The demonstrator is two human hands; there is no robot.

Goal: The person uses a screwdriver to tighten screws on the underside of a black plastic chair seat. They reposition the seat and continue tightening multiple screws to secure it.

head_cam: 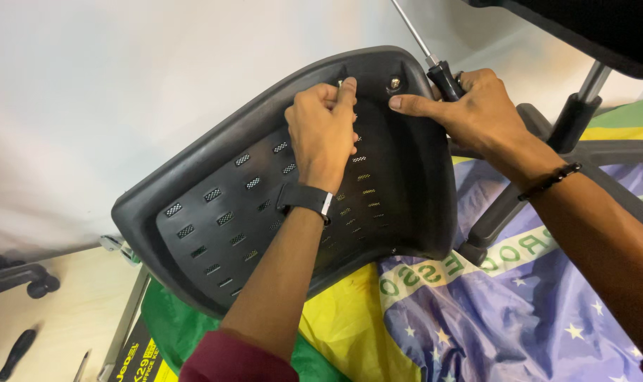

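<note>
A black plastic chair back shell (215, 205) with rows of small vent slots lies tilted on a cloth. My left hand (325, 131) rests on its upper part, fingertips pinching a small part near a hole at the top edge. My right hand (477, 110) grips a black-handled screwdriver (441, 74) with a long metal shaft, its index finger stretched toward a metal bolt (394, 83) set in the shell. A dark band sits on my left wrist, a beaded bracelet on my right.
A green, yellow and blue flag cloth (477, 318) covers the surface. A black chair base with a gas column (572, 120) stands at right. A chair caster (35, 283) and another black-handled tool (14, 354) lie at lower left near a printed box (137, 357).
</note>
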